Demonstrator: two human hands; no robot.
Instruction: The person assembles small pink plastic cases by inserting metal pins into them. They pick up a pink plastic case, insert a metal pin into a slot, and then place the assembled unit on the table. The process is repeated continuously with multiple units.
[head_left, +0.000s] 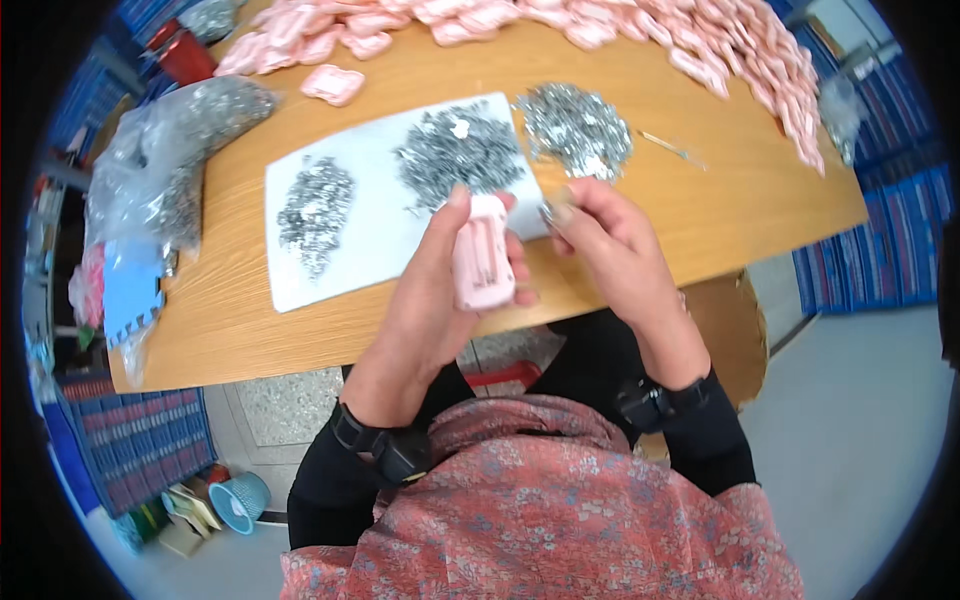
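Pink plastic casing [484, 255] sits in the left hand [425, 275], above the near edge of the wooden table [710, 220]. The casing is held tilted up with its long recess showing; the thumb lies along its left side and fingers wrap round from behind to its right side. The right hand [625, 250], just to the right and apart from the casing, has its thumb and fingertips drawn narrow in a pinch on a small metallic piece [546, 212], too blurred to tell its shape.

Beyond the hands lies a white board [375, 180], bearing a smaller heap of silvery parts [316, 215] on the left and a larger dark-grey heap [460, 150] on the right. Just right of the board, on the bare wood, is a bright silvery heap [580, 130], with a thin tool [663, 144] farther right. Many pink casings [480, 18] crowd the far edge and run down the far right side; one single casing [333, 85] lies near them at the far left. A clear bag of metal parts [150, 150] rests at the left edge, with a blue foam piece [133, 280] nearer.
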